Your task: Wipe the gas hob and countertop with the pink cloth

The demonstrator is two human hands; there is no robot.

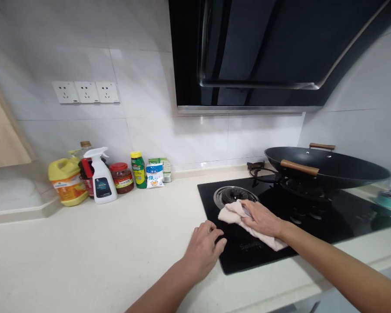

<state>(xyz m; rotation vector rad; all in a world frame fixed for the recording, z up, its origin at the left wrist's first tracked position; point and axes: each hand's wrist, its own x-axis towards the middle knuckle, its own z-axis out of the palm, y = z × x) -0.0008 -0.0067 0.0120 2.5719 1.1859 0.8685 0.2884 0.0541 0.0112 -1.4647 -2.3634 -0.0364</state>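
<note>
My right hand (259, 217) grips a pale pink cloth (233, 213) and presses it on the black glass cooktop (241, 263), just in front of the left burner (231, 194). Part of the cloth trails under my wrist toward the cooktop's front. At the cooktop's left edge is my left hand (203, 248), its fingers bent and apart with nothing in them. Its fingertips reach over the black glass.
A large black wok (329, 169) with wooden handles sits on the right burner. Along the wall stand a yellow jug (68, 182), a white spray bottle (102, 182), a red-lidded jar (121, 178), a green bottle (138, 169) and packets (154, 175). A range hood (247, 52) hangs above.
</note>
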